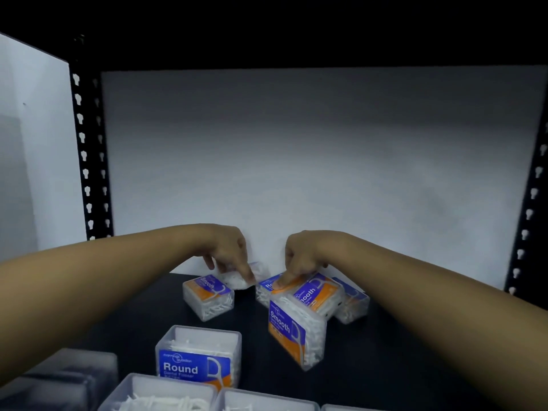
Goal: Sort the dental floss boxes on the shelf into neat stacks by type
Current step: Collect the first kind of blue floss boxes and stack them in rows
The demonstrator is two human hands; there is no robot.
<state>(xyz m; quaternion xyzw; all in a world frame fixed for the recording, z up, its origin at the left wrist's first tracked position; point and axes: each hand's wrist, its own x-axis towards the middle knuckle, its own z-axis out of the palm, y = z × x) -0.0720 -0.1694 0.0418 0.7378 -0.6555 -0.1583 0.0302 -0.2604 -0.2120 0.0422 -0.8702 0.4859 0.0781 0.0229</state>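
We see a black metal shelf (370, 366) carrying at least nine clear plastic floss boxes. Near its front edge, one upright reads "Round" (198, 358); mid-shelf, a tilted one reads "Smooth" (295, 333). Our left grip (228, 250) pinches a blurred clear box (237, 275) at the back edge; our right grip (299, 259), fingers curled, presses a lying "Ro…" box (271, 287).

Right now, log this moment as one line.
left hand: grips clear floss box at back | right hand: presses Round box | stacks: unsorted
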